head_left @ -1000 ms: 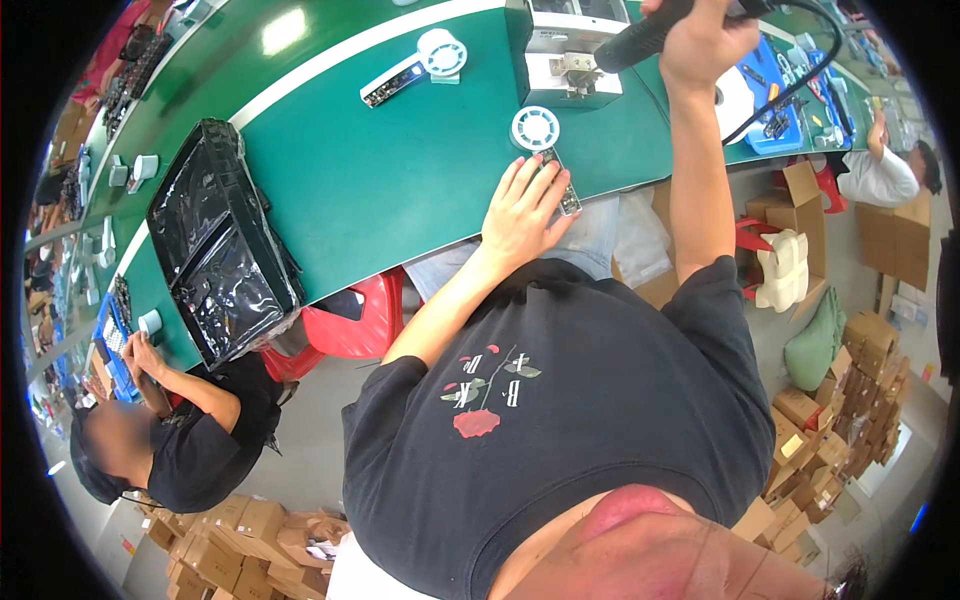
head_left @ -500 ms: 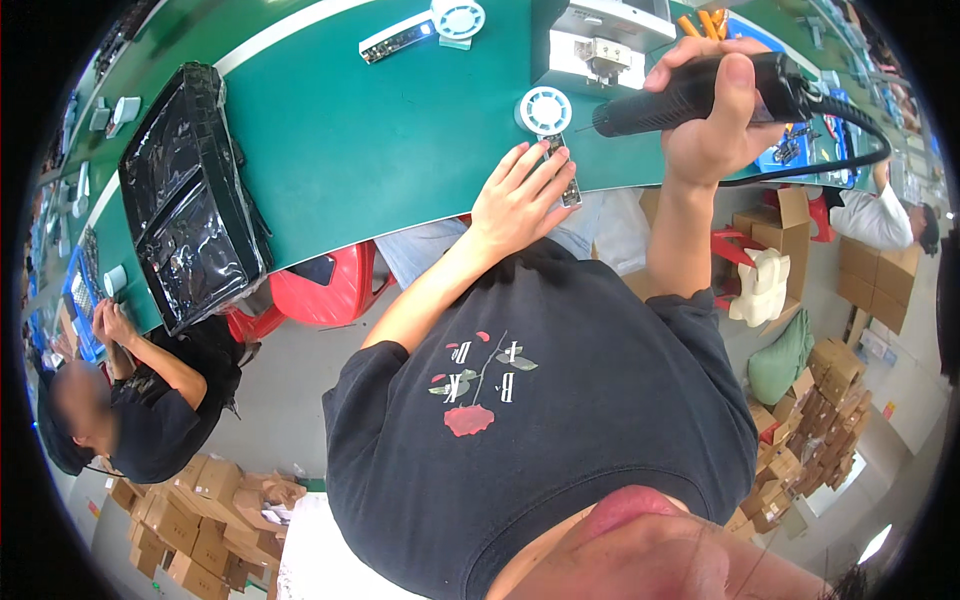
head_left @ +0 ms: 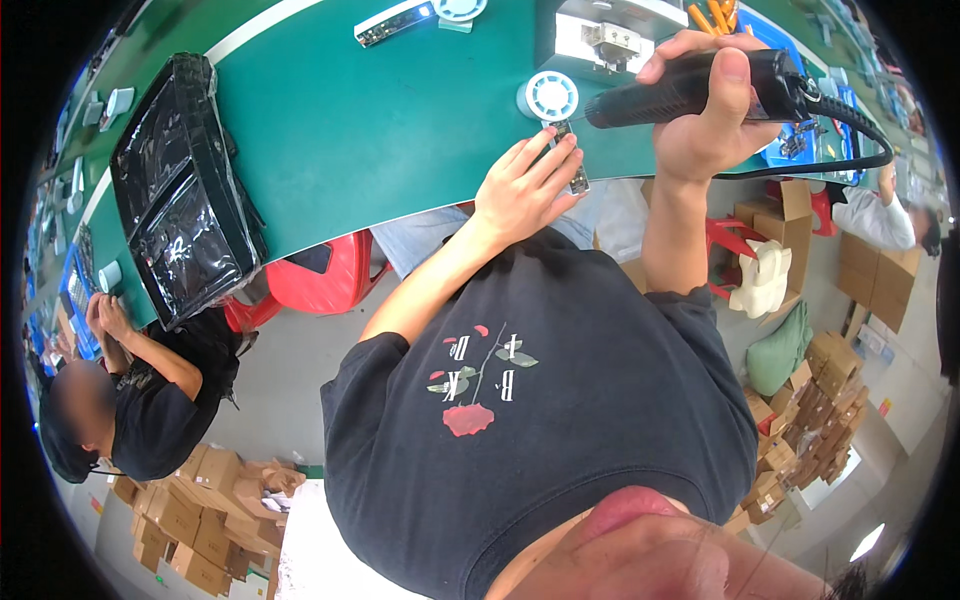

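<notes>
My right hand (head_left: 712, 118) grips a black electric screwdriver (head_left: 690, 88) lying roughly level, its tip pointing left toward my left fingers, its black cable (head_left: 850, 130) trailing right. My left hand (head_left: 520, 190) lies flat near the front edge of the green table (head_left: 380, 130), its fingertips pressing a small dark rectangular part (head_left: 577, 178). A round white fan-like part (head_left: 551, 97) sits just beyond the fingers.
A black tray in clear plastic (head_left: 175, 200) lies at the table's left. A metal fixture (head_left: 600, 40) stands behind the round part. A red stool (head_left: 320, 275) is under the table. Another person (head_left: 120, 390) sits at left; cardboard boxes (head_left: 800, 400) cover the floor.
My right hand has brought the screwdriver down from high up toward the left hand. The left hand stays on the small part at the table edge.
</notes>
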`<state>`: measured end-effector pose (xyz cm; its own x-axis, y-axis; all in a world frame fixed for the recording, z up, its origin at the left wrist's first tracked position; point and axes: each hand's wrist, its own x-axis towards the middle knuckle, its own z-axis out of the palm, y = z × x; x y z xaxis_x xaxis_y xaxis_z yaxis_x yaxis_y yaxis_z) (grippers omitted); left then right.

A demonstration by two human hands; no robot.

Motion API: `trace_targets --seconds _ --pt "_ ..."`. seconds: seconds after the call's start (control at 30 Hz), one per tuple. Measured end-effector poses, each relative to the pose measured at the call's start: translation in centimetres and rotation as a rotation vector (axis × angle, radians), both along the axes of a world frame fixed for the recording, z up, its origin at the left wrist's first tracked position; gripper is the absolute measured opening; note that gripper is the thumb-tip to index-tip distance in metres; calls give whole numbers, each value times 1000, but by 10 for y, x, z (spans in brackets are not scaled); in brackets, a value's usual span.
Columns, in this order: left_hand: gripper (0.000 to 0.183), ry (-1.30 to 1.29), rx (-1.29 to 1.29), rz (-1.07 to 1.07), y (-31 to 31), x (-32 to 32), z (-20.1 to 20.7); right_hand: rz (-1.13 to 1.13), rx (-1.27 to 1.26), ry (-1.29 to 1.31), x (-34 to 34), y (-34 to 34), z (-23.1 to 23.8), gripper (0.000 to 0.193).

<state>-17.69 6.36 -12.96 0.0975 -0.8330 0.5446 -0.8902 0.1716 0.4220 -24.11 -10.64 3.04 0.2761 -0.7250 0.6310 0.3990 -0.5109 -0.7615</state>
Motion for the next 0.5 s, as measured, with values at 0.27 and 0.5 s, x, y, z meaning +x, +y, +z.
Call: trace_targets --seconds 0.27,0.5 --pt "52 10 2 7 -1 0 -1 15 -16 2 2 -2 -2 24" --pt "52 19 -1 8 -1 -1 -1 -2 -30 32 -1 3 -6 24"
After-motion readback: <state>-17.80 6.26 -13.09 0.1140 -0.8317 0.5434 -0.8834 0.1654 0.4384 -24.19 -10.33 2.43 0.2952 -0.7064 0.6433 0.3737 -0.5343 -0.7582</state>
